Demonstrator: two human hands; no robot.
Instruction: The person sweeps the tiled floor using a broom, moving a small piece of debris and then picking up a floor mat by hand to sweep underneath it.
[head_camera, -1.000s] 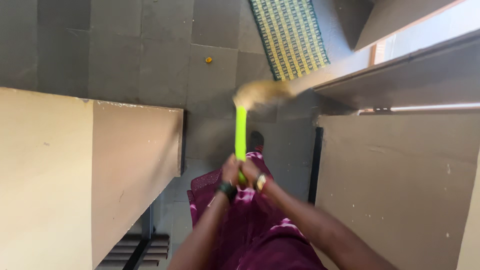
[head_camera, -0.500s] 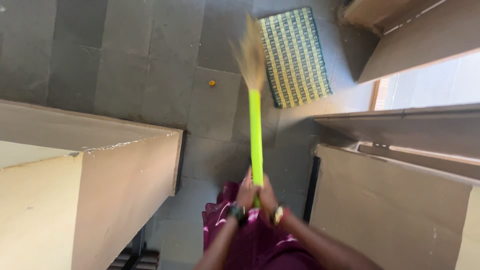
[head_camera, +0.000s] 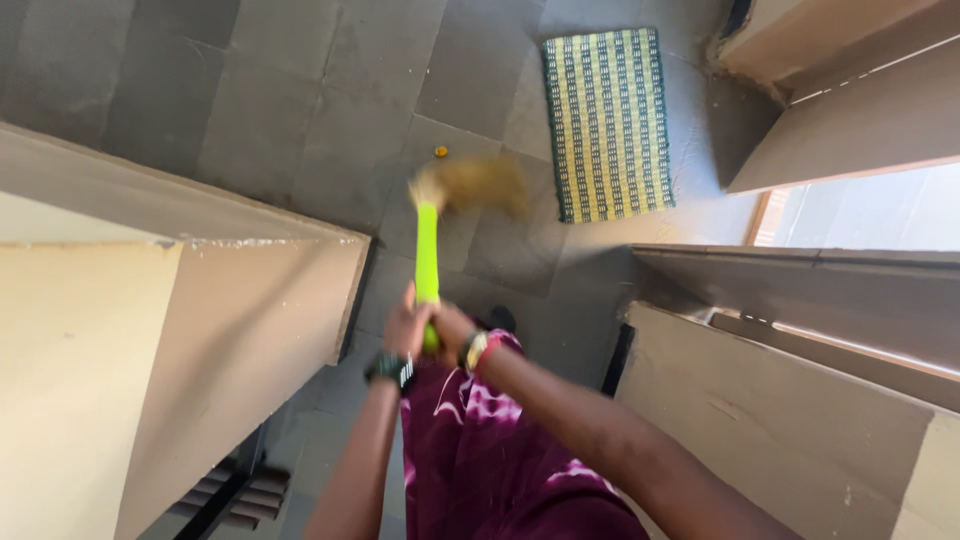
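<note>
Your arms are bare, with no sleeves. On your left wrist you wear a dark watch (head_camera: 390, 369) with a black strap. On your right wrist sits a gold-toned watch (head_camera: 474, 350) beside a red band. Below the watches, your maroon garment (head_camera: 490, 455) carries pale swirled tie-dye markings.

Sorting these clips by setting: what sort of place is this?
Probably a home's entrance or landing. A grey tiled floor carries a yellow-and-dark striped woven doormat beside cream plastered walls. Both hands, left hand and right hand, grip a lime-green-handled straw broom.
</note>
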